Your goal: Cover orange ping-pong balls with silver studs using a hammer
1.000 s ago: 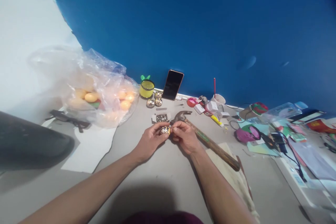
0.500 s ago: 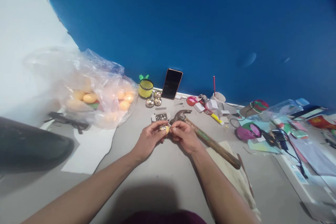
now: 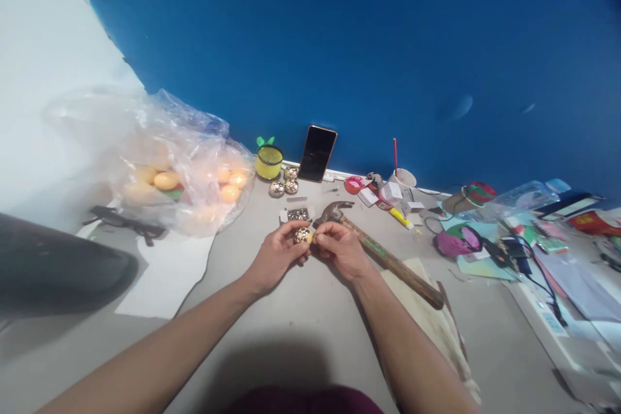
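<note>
My left hand [image 3: 274, 262] is closed around a small yellow ball [image 3: 303, 235], partly covered with shiny gold, stud-like heads. Close to the ball's right side, my right hand [image 3: 342, 252] is pinched, thumb against forefinger; anything between its fingertips is too small to make out. Just beyond the hands lies a small open box [image 3: 297, 215] of shiny metal pieces. A claw hammer [image 3: 388, 257] with a wooden handle rests right of my right hand, its head near the fingers. Three metallic-looking balls [image 3: 276, 189] sit together behind the box.
A clear plastic bag [image 3: 189, 174] of yellow balls stands at left, near dark glasses [image 3: 129, 223] and a dark cylinder [image 3: 63, 268]. A phone [image 3: 317, 154] leans on the blue wall beside a yellow container [image 3: 269, 162]. Cloth [image 3: 422, 284] lies under the hammer handle; clutter spreads right.
My left hand has turned the ball slightly, so more of its studded side shows. Both hands stay in nearly the same place.
</note>
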`<state>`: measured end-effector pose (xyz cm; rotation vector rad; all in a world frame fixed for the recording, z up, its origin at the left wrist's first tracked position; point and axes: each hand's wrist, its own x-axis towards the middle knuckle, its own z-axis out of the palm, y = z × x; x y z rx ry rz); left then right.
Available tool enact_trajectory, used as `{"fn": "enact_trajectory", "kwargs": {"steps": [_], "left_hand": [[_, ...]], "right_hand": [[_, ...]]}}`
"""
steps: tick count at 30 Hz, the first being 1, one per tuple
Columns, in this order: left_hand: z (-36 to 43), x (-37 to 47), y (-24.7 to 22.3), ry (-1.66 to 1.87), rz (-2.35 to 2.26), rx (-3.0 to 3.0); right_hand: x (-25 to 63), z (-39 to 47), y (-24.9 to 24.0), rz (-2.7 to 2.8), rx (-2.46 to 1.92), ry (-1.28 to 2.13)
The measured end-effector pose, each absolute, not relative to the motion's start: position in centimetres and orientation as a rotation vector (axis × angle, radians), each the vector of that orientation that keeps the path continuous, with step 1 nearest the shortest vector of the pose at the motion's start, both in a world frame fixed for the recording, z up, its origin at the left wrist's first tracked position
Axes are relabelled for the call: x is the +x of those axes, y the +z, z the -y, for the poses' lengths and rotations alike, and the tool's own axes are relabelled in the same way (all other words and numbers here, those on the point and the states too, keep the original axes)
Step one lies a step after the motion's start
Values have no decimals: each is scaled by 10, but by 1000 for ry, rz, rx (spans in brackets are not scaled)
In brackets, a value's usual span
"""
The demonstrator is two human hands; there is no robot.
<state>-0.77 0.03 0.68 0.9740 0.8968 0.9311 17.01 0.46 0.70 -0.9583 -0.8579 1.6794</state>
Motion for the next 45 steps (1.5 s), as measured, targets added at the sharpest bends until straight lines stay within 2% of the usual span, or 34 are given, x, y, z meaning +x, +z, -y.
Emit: {"fn": "enact_trajectory", "kwargs": {"steps": [27, 45], "left_hand": [[-1, -6, 8, 962, -845, 878], [5, -5, 16, 959, -1022, 1094]], "right_hand": [[172, -6, 11, 879, -1030, 1654], [166, -5, 15, 942, -1072, 1621]]}}
